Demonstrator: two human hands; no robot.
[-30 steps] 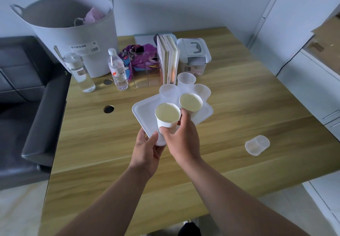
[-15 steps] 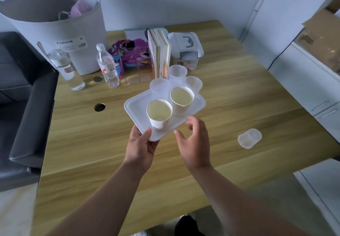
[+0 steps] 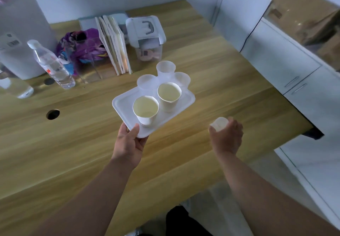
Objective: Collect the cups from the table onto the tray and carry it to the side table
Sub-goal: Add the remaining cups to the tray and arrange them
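My left hand (image 3: 128, 142) grips the near corner of a white tray (image 3: 122, 104), held above the wooden table (image 3: 92, 143). On the tray stand two white paper cups (image 3: 145, 109) (image 3: 169, 95) in front and three translucent plastic cups (image 3: 165, 68) behind them. Off to the right, my right hand (image 3: 227, 136) is curled round a translucent plastic cup (image 3: 219, 124) lying at the table's right side; most of that cup is hidden by the fingers.
At the table's back stand a water bottle (image 3: 52, 64), a purple bundle (image 3: 81, 48), upright books (image 3: 115, 44), a lidded plastic box (image 3: 146, 35) and a grey bucket (image 3: 20, 33). A cable hole (image 3: 53, 114) sits left. White cabinets (image 3: 294, 70) flank the right edge.
My right hand let go of the paper cup on the tray, moved right and closed on the lying plastic cup. The left hand still holds the tray.
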